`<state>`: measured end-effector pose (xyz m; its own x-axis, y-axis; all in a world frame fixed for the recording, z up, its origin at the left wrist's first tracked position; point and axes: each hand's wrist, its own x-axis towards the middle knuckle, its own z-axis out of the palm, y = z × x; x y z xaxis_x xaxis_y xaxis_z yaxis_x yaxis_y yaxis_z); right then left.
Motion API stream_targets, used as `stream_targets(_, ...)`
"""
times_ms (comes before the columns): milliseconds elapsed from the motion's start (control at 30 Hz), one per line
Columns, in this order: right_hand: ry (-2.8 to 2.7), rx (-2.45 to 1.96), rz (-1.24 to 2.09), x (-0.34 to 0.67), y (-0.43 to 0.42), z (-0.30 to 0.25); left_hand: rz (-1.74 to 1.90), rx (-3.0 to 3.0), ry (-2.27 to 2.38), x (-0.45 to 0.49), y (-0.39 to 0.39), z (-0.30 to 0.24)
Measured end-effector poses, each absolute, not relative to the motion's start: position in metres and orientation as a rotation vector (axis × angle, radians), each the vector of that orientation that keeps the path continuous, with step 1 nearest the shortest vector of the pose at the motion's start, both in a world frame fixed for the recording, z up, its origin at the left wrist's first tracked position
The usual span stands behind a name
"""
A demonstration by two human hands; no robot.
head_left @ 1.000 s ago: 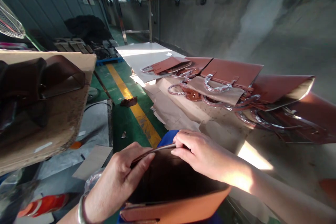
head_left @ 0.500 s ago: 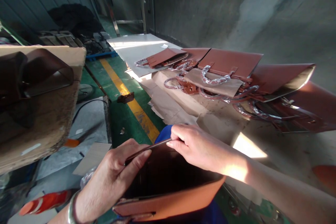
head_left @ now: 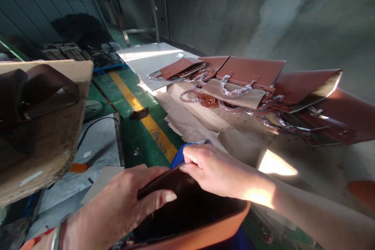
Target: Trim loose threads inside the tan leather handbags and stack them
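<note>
A brown leather handbag [head_left: 205, 235] sits at the bottom of the view with its mouth open toward me; its inside is dark. My left hand [head_left: 129, 199], with a bangle at the wrist, grips the left part of the far rim, fingers outside and thumb inside over the edge. Farther along the same rim, my right hand [head_left: 212, 170] pinches the edge between thumb and bent fingers. Blue cloth [head_left: 179, 158] shows just behind the bag. The bag's underside is out of sight.
Several brown handbags [head_left: 249, 69] with plastic-wrapped handles lie on brown paper [head_left: 190, 115] at the right. A cardboard-topped surface [head_left: 58, 133] holds dark brown leather pieces [head_left: 52, 90] at the left. Between them runs a green floor with a yellow stripe [head_left: 150, 129].
My left hand has moved a little, and its thumb now reaches farther inside the bag. The bag's near side sits lower in view. My right hand still pinches the rim.
</note>
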<state>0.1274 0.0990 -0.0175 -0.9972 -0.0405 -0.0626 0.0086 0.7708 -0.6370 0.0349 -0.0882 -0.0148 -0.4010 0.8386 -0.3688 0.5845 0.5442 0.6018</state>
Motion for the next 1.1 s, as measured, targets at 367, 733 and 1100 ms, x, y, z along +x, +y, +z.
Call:
stream_targets(367, 2.966, -0.008, -0.879, 0.134, 0.097, -0.020, 0.504, 1.162, 2.298, 0.050, -0.069, -0.027)
stream_targets(733, 2.955, -0.053, -0.855, 0.136, 0.098, -0.021, 0.219, 1.182, 2.224, 0.051, -0.042, -0.007)
stream_targets(1100, 3.084, -0.131, -0.598, 0.160, 0.121, -0.029, 0.525, 1.138, 2.193, 0.041, -0.040, -0.018)
